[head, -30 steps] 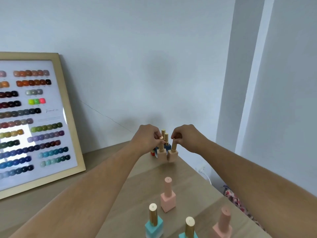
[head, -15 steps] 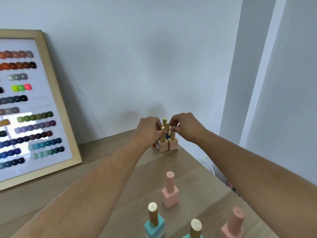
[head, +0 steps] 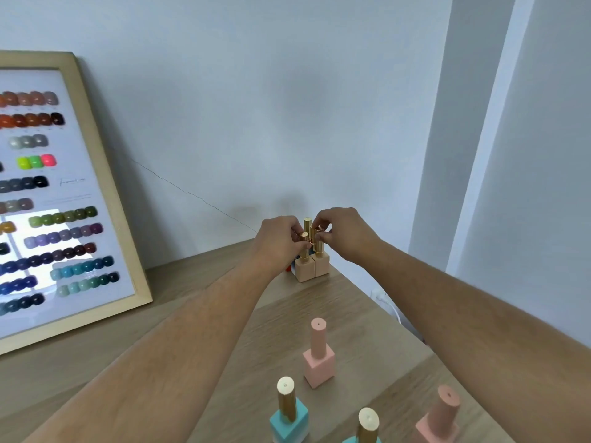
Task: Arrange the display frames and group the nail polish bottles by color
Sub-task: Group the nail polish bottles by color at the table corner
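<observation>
At the far corner of the wooden table (head: pixel 204 318) stand two beige nail polish bottles with gold caps, side by side and touching. My left hand (head: pixel 279 239) pinches the cap of the left beige bottle (head: pixel 304 270). My right hand (head: pixel 343 233) pinches the cap of the right beige bottle (head: pixel 322 263). Behind them are more gold-capped bottles, one red and one blue, mostly hidden. Nearer to me stand a pink bottle (head: pixel 318 354), another pink bottle (head: pixel 438 417) at the right, and two turquoise bottles (head: pixel 289 414) (head: pixel 366 426) with gold caps.
A wooden display frame (head: pixel 105 199) with rows of colour swatches leans against the wall at the left. The table's right edge runs diagonally beside the bottles. A white cable and socket (head: pixel 385 300) sit below that edge.
The two beige bottles have been pushed together and now stand touching. The camera has tilted, so the frame sits further left in view.
</observation>
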Demonstrator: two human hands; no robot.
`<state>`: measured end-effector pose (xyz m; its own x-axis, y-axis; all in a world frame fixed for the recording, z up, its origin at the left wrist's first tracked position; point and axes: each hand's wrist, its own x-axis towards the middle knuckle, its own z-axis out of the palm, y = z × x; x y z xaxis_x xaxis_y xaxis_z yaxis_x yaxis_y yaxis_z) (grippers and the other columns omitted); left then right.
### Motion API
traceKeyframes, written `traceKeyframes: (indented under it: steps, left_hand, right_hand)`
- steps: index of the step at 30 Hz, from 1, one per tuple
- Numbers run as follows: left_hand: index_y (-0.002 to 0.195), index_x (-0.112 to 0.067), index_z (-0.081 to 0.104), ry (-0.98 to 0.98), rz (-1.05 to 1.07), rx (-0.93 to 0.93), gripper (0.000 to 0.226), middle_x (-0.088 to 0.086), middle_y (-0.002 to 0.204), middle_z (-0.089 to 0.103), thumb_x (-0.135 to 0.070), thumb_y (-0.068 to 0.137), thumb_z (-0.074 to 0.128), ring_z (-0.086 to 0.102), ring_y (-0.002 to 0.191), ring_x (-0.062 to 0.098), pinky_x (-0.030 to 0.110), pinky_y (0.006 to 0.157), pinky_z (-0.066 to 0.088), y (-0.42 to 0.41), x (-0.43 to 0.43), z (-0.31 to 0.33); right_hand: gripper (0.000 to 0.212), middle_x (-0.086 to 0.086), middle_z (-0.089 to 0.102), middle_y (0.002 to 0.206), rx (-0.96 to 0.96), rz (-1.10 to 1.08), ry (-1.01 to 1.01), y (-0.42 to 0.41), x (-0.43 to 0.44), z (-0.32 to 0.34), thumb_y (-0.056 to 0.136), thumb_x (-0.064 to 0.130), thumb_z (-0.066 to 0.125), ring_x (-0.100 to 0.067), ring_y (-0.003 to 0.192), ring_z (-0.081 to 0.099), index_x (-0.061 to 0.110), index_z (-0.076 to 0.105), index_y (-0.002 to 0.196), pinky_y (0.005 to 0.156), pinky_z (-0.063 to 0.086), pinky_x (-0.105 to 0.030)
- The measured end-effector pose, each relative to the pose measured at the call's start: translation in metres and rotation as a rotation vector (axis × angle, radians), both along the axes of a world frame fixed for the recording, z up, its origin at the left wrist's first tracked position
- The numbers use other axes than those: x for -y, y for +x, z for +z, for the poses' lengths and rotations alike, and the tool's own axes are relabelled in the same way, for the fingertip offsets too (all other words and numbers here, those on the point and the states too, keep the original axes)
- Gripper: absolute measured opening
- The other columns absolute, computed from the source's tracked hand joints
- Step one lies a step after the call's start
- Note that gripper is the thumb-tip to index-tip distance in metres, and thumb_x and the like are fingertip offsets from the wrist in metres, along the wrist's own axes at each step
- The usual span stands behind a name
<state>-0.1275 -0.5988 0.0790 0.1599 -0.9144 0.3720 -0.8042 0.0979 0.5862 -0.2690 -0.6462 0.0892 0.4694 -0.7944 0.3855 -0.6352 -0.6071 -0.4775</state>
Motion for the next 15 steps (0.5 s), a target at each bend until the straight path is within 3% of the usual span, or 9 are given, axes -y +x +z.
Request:
traceKeyframes:
  steps: [6, 15]
  left_hand:
    - [0.084, -0.013, 0.063, -0.013, 0.005, 0.008, 0.017, -0.004, 0.070, 0.061, -0.017, 0.074, 0.076, 0.061, 0.073, 0.017, 0.034, 0.072, 0.051, 0.000, 0.002, -0.002]
    - [0.089, -0.021, 0.057, -0.032, 0.029, -0.019, 0.024, -0.007, 0.068, 0.060, -0.020, 0.075, 0.076, 0.058, 0.066, 0.007, 0.020, 0.054, 0.039, 0.006, -0.015, 0.010]
  right_hand:
    - [0.020, -0.008, 0.063, 0.102, 0.030, 0.006, -0.002, -0.001, 0.004, -0.004, 0.083, 0.011, 0.065, -0.018, 0.081, 0.055, 0.013, 0.065, 0.103, 0.077, 0.046, -0.031]
    - [0.015, 0.001, 0.062, 0.096, 0.043, 0.013, 0.020, -0.021, -0.009, 0.003, 0.084, 0.025, 0.065, -0.017, 0.084, 0.060, 0.020, 0.064, 0.099, 0.076, 0.051, -0.032]
